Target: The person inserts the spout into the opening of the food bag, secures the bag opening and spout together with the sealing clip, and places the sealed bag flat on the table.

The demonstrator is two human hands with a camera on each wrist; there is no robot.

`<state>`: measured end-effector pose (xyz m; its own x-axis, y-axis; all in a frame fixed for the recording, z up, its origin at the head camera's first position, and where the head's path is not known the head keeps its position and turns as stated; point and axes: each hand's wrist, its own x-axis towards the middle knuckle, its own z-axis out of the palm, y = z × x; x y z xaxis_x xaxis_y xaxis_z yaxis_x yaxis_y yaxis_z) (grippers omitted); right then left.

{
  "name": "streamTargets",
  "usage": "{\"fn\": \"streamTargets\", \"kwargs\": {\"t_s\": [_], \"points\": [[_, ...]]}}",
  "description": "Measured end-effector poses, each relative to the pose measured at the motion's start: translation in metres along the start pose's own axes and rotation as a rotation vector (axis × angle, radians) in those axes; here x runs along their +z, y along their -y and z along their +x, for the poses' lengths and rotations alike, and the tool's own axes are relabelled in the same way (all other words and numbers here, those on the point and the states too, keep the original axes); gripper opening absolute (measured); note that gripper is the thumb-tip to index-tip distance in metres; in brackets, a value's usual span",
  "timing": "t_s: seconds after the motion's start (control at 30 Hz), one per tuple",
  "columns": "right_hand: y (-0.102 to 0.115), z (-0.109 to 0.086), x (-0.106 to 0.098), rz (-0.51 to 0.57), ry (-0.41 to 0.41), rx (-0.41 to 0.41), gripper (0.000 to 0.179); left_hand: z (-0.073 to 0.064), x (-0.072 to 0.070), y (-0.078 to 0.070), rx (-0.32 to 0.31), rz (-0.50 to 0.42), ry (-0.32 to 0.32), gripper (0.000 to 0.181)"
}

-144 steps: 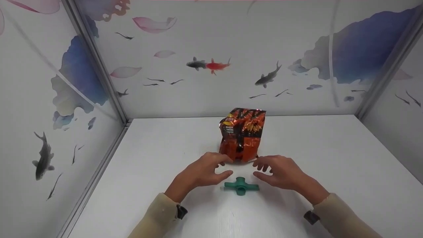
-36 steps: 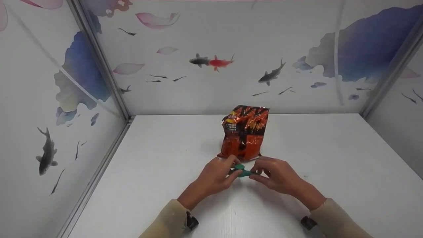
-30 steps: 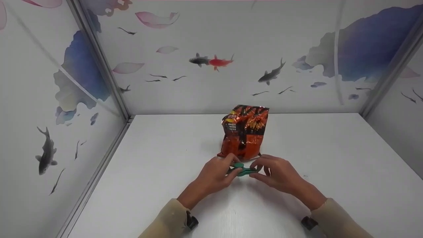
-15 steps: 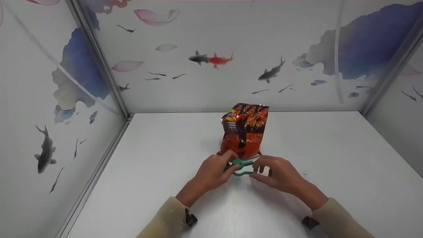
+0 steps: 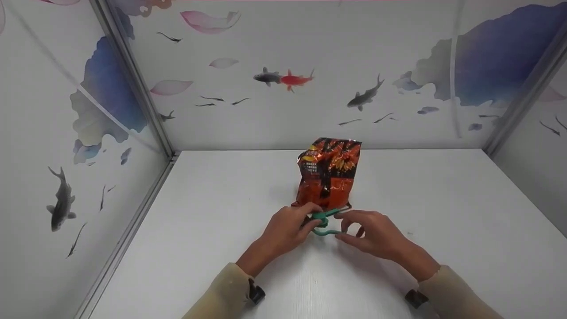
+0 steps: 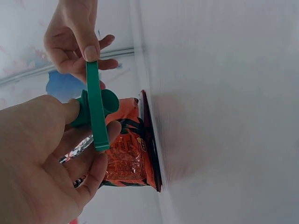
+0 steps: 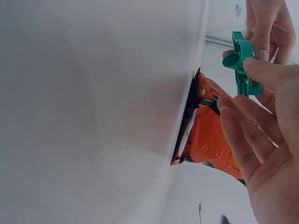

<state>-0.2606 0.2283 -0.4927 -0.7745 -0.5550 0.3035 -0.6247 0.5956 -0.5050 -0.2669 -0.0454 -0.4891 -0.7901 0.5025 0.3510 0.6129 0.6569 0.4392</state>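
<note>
Head camera view shows a person's two hands meeting over a white table [image 5: 421, 195], with a green clip [image 5: 320, 215] lifted between them and its two arms parted. Left hand [image 5: 285, 232] pinches the clip at its middle; right hand [image 5: 374, 230] sets a thumb against the end of one arm, though whether a finger closes on it from behind cannot be told. Left wrist view adds what the head view hides: a round, hollow spout [image 6: 110, 101] on the clip, and clear space between clip and tabletop. Right wrist view shows the right hand's other visible fingers extended and apart from the clip, before the side of an orange-and-black snack bag [image 7: 205, 130]. That bag stands upright on the table just beyond the hands, toward the back wall [image 5: 310, 26]. White panels printed with fish [image 5: 297, 80], pink petals and blue blots enclose the table, joined at the corners by metal posts [image 5: 128, 75]. Beige sleeves [image 5: 217, 290] cover the forearms.
</note>
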Motion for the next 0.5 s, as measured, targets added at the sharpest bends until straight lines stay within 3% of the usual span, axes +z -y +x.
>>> {"fn": "streamTargets", "kwargs": {"t_s": [0.17, 0.5], "points": [[0.0009, -0.0010, -0.0007, 0.026, 0.072, 0.030, 0.053, 0.0000, -0.0013, -0.0005, -0.013, -0.020, -0.004, 0.029], [-0.0010, 0.0007, 0.0002, 0.043, 0.195, 0.136, 0.050, 0.0019, -0.0001, 0.0000, -0.007, -0.111, -0.014, 0.029]]}}
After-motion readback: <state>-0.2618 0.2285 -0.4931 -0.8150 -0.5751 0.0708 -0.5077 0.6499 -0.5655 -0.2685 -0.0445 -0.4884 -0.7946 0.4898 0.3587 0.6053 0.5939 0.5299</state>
